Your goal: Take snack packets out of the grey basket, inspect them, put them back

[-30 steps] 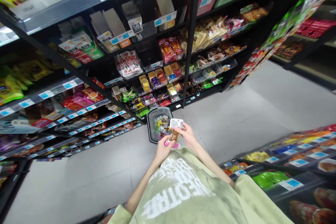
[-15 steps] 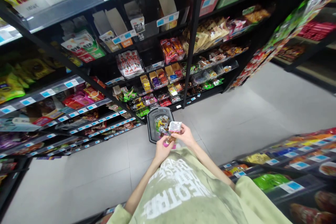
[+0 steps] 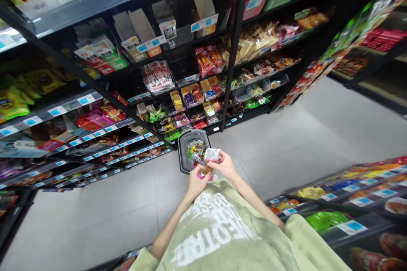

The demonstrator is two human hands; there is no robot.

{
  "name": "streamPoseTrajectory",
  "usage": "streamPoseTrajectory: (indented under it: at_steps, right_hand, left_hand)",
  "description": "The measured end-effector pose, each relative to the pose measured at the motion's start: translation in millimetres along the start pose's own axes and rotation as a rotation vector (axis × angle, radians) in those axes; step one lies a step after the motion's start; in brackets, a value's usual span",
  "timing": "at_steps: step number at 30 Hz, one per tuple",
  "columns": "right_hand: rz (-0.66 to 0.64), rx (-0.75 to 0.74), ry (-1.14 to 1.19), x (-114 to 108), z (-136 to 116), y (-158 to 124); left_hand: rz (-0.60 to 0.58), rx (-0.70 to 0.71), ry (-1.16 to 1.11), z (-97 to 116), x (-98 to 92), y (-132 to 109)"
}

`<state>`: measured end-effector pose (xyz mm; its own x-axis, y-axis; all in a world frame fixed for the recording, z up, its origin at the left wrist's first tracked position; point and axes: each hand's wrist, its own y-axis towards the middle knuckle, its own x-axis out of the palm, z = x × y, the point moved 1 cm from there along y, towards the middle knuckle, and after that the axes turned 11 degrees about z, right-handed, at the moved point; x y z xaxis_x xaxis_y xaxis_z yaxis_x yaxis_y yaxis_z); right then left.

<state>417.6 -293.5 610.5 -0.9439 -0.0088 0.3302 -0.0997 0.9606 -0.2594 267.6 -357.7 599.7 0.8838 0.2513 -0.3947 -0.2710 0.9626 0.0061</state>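
Close to my body, over the near end of a black shopping basket [image 3: 181,156], both hands are closed around small snack packaging. Between the fingers of my right hand [image 3: 225,165] is a snack packet [image 3: 212,154] with a whitish, printed face turned up. My left hand [image 3: 197,183] pinches a brown and pink part lower down. Whether this is one packet or two I cannot tell, as the fingers cover the middle. The basket stands on the floor with several small wrapped snacks [image 3: 195,150] inside, green, yellow and brown.
Black shelving [image 3: 233,59] with packaged snacks and price tags rises ahead and to the left. The basket stands close to its bottom shelves. Another snack shelf [image 3: 349,203] is at my right side. Grey floor tiles [image 3: 127,211] lie between them.
Hardly anything differs. The whitish face of the packet is tilted slightly, while both hands and the basket keep their places.
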Motion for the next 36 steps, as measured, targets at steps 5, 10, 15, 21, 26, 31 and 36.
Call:
streamPoseTrajectory:
  at_steps: [5,10,15,21,26,31,36]
  right_hand:
    - [0.004,0.008,0.019,1,-1,0]
    - [0.000,0.000,0.018,2,-3,-1]
    - [0.032,-0.008,0.013,5,-5,-2]
    - [0.120,-0.012,-0.006,4,10,5]
    - [0.362,-0.188,-0.289,-7,19,10]
    - [0.208,-0.210,-0.322,-5,14,8]
    - [0.014,0.028,-0.061,2,10,6]
  left_hand:
    - [0.006,0.010,0.017,3,-1.1,0]
    - [-0.014,-0.003,-0.007,3,-2.0,0]
    - [-0.012,-0.016,-0.004,2,-2.2,-1]
    - [0.034,0.002,0.037,7,-4.1,-2]
    - [0.072,0.023,0.138,9,-5.5,0]
    - [0.092,0.130,0.186,13,-6.8,1]
    - [0.092,0.266,0.153,12,-8.7,1]
